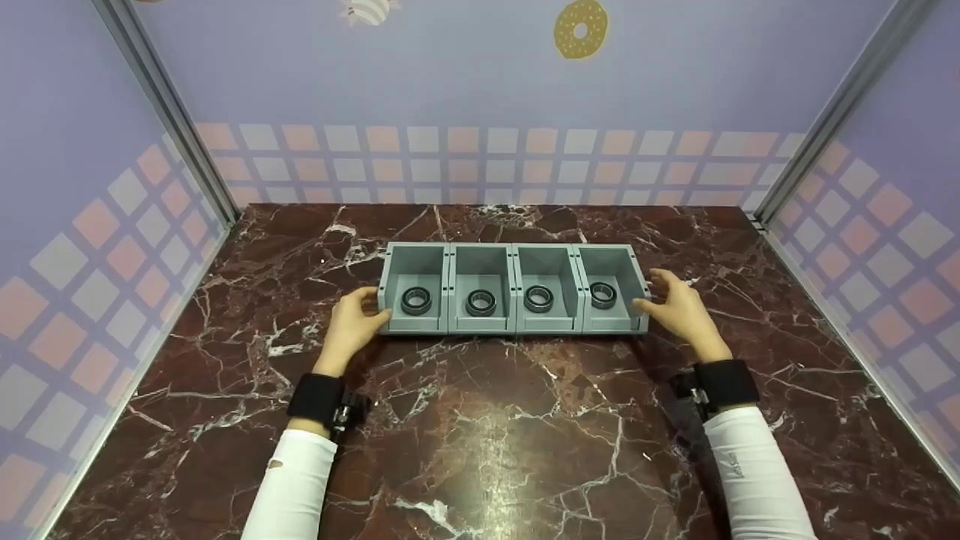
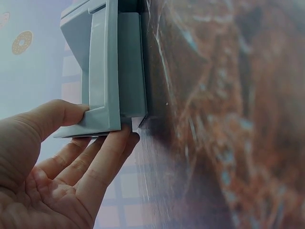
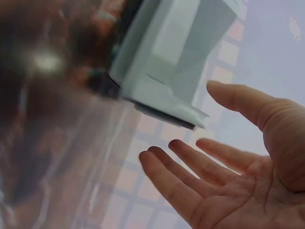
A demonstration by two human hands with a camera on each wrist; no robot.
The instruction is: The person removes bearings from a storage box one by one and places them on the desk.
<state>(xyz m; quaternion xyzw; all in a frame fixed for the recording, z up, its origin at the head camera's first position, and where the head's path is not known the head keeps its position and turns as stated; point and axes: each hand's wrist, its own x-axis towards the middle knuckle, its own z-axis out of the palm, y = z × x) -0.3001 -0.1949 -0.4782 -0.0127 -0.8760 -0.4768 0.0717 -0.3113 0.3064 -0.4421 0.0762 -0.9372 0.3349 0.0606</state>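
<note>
Several grey plastic storage bins (image 1: pixel 481 325) stand side by side in one row on the table, their low fronts toward me. Each holds one dark-rimmed ball bearing (image 1: pixel 415 310) lying flat on its floor. At the row's left end, my left hand (image 1: pixel 350 321) grips the outermost bin (image 2: pixel 105 117), thumb over its edge and fingers against the outer side. My right hand (image 1: pixel 684 310) is by the right end bin (image 1: pixel 615 325). In the right wrist view, a gap shows between that bin and its spread thumb and fingers, which hold nothing.
The table (image 1: pixel 480 420) has a dark red marbled top. A lilac back wall (image 1: pixel 480 90) with pink and white squares rises behind it, and side walls (image 1: pixel 67 285) flank it. Metal posts (image 1: pixel 169 105) stand at the back corners.
</note>
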